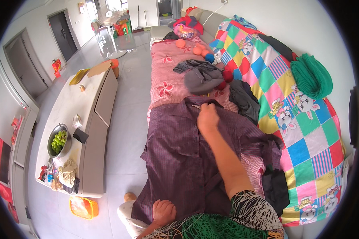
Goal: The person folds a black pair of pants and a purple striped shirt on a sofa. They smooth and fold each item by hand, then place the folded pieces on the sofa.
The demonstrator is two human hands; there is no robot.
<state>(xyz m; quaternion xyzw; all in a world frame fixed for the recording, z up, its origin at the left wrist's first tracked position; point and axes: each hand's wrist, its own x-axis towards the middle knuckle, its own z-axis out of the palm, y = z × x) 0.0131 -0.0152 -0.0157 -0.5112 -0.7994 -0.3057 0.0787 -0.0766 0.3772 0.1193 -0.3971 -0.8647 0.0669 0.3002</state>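
Note:
A dark purple checked button shirt lies spread front up, its collar away from me, over a pink patterned sofa cover. My right hand reaches to the shirt's collar, its fingers closed on the cloth near the neck opening. Near the shirt's lower left hem rests my left hand, its fingers curled on the fabric; whether it grips any is unclear. The shirt's right-side sleeve stretches towards the checkered quilt.
Beyond the collar lie a grey cap and orange yarn balls. A rabbit-print quilt covers the sofa back, with a green knitted bundle on it. Left stands a low table with a bowl of grapes; a yellow basket is beside it.

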